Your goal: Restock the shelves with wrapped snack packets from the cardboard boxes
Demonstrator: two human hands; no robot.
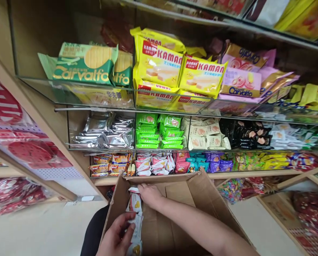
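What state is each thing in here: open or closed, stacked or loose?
Cardboard box: open-topped, partly filled
White packets in the box: apparently sealed, lined along its left side
Left hand: fingers curled at the packets
Right hand: inside the box, fingers at the far packet
Yellow Kaman packs: stacked, apparently sealed
Small green packets: stacked
Silver packets: piled
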